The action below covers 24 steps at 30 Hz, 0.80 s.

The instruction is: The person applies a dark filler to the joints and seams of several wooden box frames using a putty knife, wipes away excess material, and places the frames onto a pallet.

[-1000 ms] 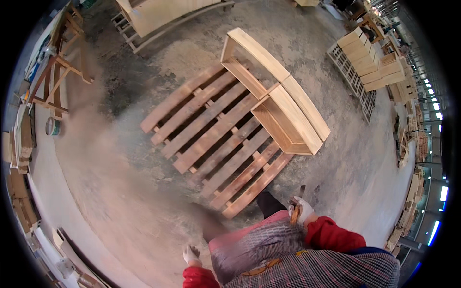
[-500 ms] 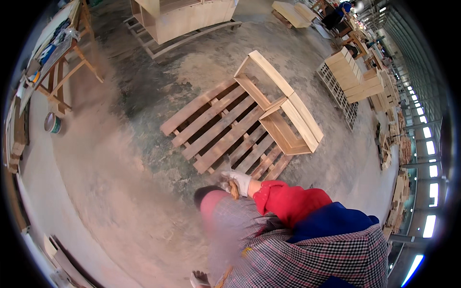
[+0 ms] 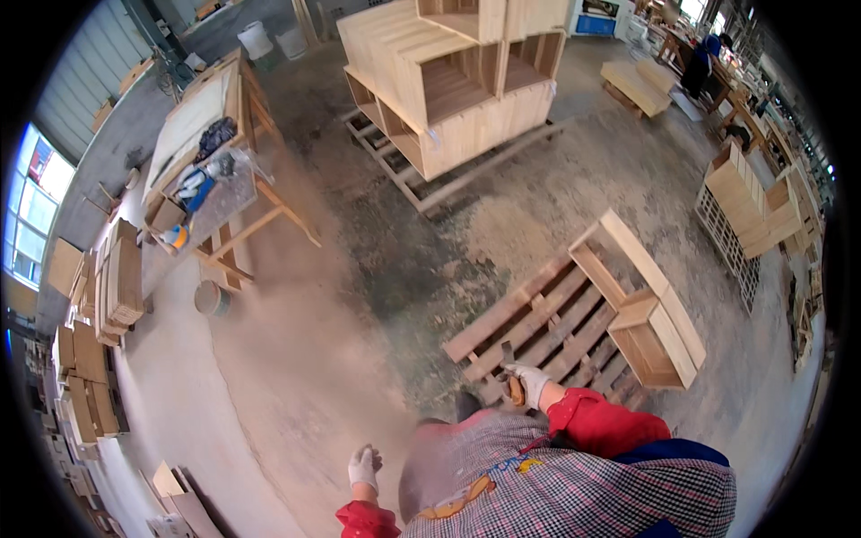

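Observation:
My right hand (image 3: 531,384), in a white glove, is closed on a putty knife (image 3: 515,389) with a brown handle; its grey blade points up and away from me. Beyond the blade lies a slatted wooden pallet (image 3: 529,318). On the pallet's right side rests a light wooden frame (image 3: 668,305) with a divider across its middle. My left hand (image 3: 363,468), also gloved, hangs low at my left side above the floor. Its fingers are loosely curled and apart, and no thing shows in them.
A large wooden cabinet (image 3: 448,99) stands on a pallet ahead. At left is a workbench (image 3: 193,170) with tools and bags, a bucket (image 3: 212,299) by its legs. Stacked boards (image 3: 117,278) line the left. Far right, a co-worker (image 3: 704,67) stands near benches and more cabinets (image 3: 749,206).
My view has swung left and up, bringing more of the cabinet and workbench into sight. My left hand now shows more fully at my side. The right hand keeps its hold on the putty knife.

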Each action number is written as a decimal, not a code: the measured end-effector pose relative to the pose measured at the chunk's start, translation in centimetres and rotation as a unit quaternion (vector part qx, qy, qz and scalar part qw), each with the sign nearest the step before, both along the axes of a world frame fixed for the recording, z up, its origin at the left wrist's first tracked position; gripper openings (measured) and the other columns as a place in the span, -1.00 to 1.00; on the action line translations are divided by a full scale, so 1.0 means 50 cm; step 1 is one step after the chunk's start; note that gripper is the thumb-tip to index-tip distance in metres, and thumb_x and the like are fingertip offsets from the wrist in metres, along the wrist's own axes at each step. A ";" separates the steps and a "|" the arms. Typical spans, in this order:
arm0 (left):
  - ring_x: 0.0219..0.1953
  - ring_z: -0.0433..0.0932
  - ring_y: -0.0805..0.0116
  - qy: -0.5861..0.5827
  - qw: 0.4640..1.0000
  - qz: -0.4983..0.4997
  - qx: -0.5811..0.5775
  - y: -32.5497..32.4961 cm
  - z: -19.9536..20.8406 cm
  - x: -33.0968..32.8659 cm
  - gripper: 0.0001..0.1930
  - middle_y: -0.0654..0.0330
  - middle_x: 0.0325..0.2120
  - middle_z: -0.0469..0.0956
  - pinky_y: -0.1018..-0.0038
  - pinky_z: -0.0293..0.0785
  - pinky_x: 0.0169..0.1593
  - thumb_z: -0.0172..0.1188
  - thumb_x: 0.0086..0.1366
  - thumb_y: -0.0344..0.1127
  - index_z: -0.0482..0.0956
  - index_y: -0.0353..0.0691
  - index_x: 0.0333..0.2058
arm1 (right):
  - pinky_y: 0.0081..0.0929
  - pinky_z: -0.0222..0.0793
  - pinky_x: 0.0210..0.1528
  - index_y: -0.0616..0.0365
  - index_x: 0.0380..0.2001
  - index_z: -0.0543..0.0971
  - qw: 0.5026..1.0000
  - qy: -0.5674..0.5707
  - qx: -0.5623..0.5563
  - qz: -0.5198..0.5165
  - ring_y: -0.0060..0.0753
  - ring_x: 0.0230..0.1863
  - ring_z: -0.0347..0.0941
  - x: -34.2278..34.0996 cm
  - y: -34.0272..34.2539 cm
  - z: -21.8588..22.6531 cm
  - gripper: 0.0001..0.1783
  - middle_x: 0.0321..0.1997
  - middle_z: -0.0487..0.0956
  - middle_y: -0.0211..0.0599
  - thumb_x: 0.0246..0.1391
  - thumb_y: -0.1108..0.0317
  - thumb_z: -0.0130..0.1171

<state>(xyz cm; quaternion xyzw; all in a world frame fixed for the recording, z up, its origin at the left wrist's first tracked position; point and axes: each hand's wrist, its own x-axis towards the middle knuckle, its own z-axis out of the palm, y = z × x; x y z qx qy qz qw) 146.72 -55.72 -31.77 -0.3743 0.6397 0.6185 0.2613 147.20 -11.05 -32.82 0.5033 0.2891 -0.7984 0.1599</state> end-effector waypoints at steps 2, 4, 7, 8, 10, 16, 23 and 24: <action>-0.36 0.59 0.34 0.036 0.999 -0.019 -0.005 0.003 0.040 -0.142 -0.67 0.14 -0.26 0.60 0.40 0.57 -0.27 0.07 0.37 -0.26 0.45 -0.24 0.05 | -0.30 0.48 -0.55 0.00 -0.24 0.48 0.999 0.013 -0.027 0.042 -0.30 -0.57 0.48 -0.120 -0.018 0.049 -0.85 -0.39 0.60 -0.29 0.22 0.20 0.11; -0.29 0.58 0.34 0.076 0.994 -0.073 0.011 0.009 0.093 -0.278 -0.65 0.13 -0.22 0.59 0.42 0.56 -0.19 0.06 0.38 -0.26 0.44 -0.28 0.08 | -0.29 0.49 -0.53 0.01 -0.24 0.47 0.997 0.032 -0.051 0.039 -0.23 -0.57 0.48 -0.220 -0.026 0.049 -0.85 -0.37 0.60 -0.23 0.23 0.21 0.09; -0.25 0.57 0.35 0.118 0.983 -0.142 -0.001 0.001 0.126 -0.480 -0.64 0.11 -0.20 0.59 0.44 0.54 -0.15 0.07 0.39 -0.27 0.44 -0.31 0.08 | -0.28 0.46 -0.54 0.01 -0.25 0.45 0.995 0.031 -0.096 0.007 -0.16 -0.58 0.46 -0.373 -0.025 0.018 -0.87 -0.41 0.58 -0.18 0.23 0.23 0.07; -0.24 0.57 0.34 0.126 0.980 -0.156 -0.005 -0.002 0.122 -0.555 -0.65 0.11 -0.20 0.59 0.44 0.53 -0.14 0.08 0.39 -0.27 0.45 -0.31 0.07 | -0.27 0.46 -0.54 0.01 -0.25 0.45 0.997 0.018 -0.078 0.012 -0.16 -0.58 0.46 -0.442 -0.017 0.007 -0.88 -0.41 0.57 -0.18 0.23 0.25 0.06; -0.25 0.56 0.36 0.154 0.974 -0.165 -0.005 -0.026 0.116 -0.696 -0.67 0.12 -0.21 0.59 0.45 0.53 -0.15 0.09 0.38 -0.28 0.47 -0.32 0.04 | -0.25 0.46 -0.55 0.01 -0.26 0.44 0.999 -0.009 -0.049 0.016 -0.16 -0.58 0.46 -0.577 -0.033 0.026 -0.92 -0.41 0.56 -0.17 0.23 0.29 0.04; -0.45 0.47 0.52 0.361 0.915 -0.156 -0.090 0.033 0.155 -1.213 -0.78 0.25 -0.45 0.55 0.55 0.42 -0.38 0.10 0.34 -0.34 0.58 -0.34 -0.14 | -0.34 0.49 -0.48 0.00 0.10 0.37 0.984 0.158 0.037 0.071 -0.33 -0.46 0.49 -0.921 -0.098 0.207 -0.64 -0.32 0.53 -0.23 0.23 0.40 0.02; -0.37 0.54 0.47 0.393 0.919 -0.023 0.002 0.073 0.243 -1.620 -0.74 0.24 -0.35 0.58 0.53 0.50 -0.28 0.09 0.37 -0.32 0.54 -0.27 -0.03 | -0.45 0.49 -0.38 0.11 0.24 0.27 0.954 0.277 -0.031 0.106 -0.42 -0.33 0.52 -1.260 -0.108 0.444 -0.49 -0.16 0.51 -0.26 0.23 0.39 0.07; -0.35 0.56 0.45 0.395 0.919 0.001 0.013 0.089 0.264 -1.643 -0.73 0.22 -0.31 0.58 0.52 0.53 -0.25 0.08 0.38 -0.31 0.53 -0.26 -0.01 | -0.45 0.49 -0.38 0.12 0.25 0.25 0.952 0.285 -0.043 0.101 -0.42 -0.33 0.52 -1.308 -0.097 0.449 -0.47 -0.16 0.51 -0.26 0.23 0.39 0.08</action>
